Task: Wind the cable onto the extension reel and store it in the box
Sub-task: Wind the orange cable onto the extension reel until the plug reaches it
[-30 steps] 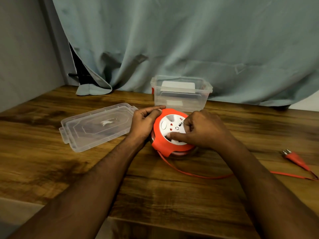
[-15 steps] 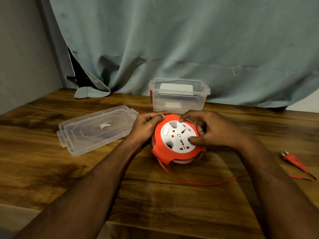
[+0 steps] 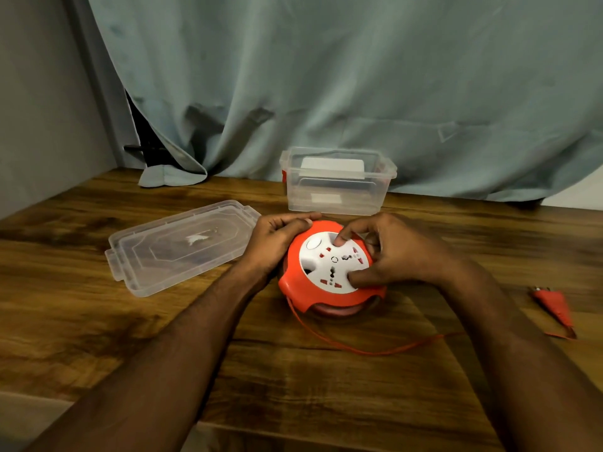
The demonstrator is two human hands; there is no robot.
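An orange extension reel [image 3: 326, 300] with a white socket face lies flat on the wooden table [image 3: 98, 321]. My left hand [image 3: 277, 238] grips its left rim, thumb on the top edge. My right hand [image 3: 388, 252] lies over the white face, a fingertip in a recess at the top and the thumb pressing near the lower right. A thin orange cable [image 3: 365, 350] runs from the reel's front in a loop toward the right. Its orange plug [image 3: 553, 308] lies on the table at far right. A clear plastic box [image 3: 337, 181] stands open behind the reel.
The box's clear lid [image 3: 176, 246] lies flat to the left of the reel. A grey-green curtain [image 3: 326, 76] hangs behind the table. A wall [image 3: 42, 93] closes off the left side. The table's front edge runs along the bottom.
The white face has turned under my right hand's fingers. The loose cable loop is shorter and the plug has slid left toward the reel. My left hand stays on the rim.
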